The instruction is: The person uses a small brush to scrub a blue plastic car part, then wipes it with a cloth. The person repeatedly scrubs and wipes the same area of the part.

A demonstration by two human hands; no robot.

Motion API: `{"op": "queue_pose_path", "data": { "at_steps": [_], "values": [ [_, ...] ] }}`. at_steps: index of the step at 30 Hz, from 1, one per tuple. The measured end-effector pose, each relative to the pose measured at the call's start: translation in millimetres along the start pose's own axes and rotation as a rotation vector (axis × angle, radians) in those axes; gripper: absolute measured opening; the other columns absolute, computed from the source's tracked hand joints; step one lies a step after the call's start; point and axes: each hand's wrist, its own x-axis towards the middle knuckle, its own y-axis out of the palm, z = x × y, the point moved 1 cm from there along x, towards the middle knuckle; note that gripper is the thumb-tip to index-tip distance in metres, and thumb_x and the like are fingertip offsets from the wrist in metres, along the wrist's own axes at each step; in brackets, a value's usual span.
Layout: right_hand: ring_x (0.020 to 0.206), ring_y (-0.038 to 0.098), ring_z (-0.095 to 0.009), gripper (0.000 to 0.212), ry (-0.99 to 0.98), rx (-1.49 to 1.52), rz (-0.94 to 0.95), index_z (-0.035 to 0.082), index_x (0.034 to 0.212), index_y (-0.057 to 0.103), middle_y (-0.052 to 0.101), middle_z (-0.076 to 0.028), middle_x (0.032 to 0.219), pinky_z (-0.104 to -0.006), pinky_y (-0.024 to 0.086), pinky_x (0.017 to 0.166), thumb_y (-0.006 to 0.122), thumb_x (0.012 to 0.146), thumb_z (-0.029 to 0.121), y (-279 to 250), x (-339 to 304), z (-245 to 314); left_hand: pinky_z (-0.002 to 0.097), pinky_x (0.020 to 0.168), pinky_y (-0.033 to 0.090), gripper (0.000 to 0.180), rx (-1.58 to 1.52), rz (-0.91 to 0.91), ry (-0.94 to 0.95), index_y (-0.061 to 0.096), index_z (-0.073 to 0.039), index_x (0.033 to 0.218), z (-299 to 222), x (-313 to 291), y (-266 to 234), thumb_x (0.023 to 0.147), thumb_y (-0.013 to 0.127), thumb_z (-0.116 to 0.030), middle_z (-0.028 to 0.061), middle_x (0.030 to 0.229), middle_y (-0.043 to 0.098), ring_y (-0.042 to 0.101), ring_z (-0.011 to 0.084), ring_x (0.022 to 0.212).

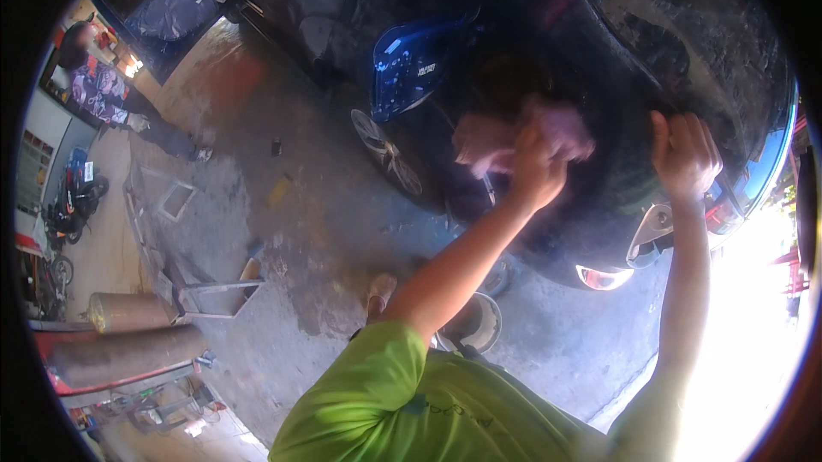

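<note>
My left hand (pixel 539 158) is closed on a pinkish cloth (pixel 484 143), which lies against the dark, glossy body panel of a blue car (pixel 548 222). Part of the cloth is bunched above the fingers and blurred by motion. Farther right, my right hand (pixel 687 154) rests at the car's front edge with its fingers curled under and the thumb up. Whatever its fingers may grip is hidden. A blue side mirror (pixel 411 68) sticks out left of the cloth, and a headlight (pixel 652 229) sits just below my right hand.
A round bucket (pixel 490 325) stands on the floor by my foot. A car wheel (pixel 385 152) shows left of the cloth. Farther left are an open car door (pixel 175 12), a person (pixel 107 89), a motorcycle (pixel 75 201), a metal frame (pixel 214 288) and a large roll (pixel 128 355).
</note>
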Motion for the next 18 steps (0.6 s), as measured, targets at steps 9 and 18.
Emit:
{"op": "queue_pose_path", "data": {
  "at_steps": [9,18],
  "values": [
    [0.056,0.056,-0.022,0.041,-0.096,0.046,-0.011,0.012,0.063,0.052,0.051,-0.004,0.064,-0.0361,0.044,0.049,0.079,0.090,0.025,-4.2,2.1,-1.5,0.0562,0.123,0.029,0.033,0.828,0.437,0.541,0.076,-0.006,0.106,96.5,44.9,-144.1,0.076,0.064,-0.013,0.0097,0.116,0.066,0.058,0.0289,0.119],
    [0.057,0.056,-0.023,0.032,-0.134,0.149,0.131,0.010,0.066,0.057,0.052,-0.005,0.065,-0.0367,0.046,0.050,0.080,0.086,0.020,-16.8,5.3,-10.3,0.0552,0.108,0.041,0.022,0.509,0.301,0.348,0.073,-0.001,0.095,45.3,-17.8,-75.5,0.074,0.067,-0.005,0.0150,0.123,0.063,0.060,0.0385,0.116]
  ]
}}
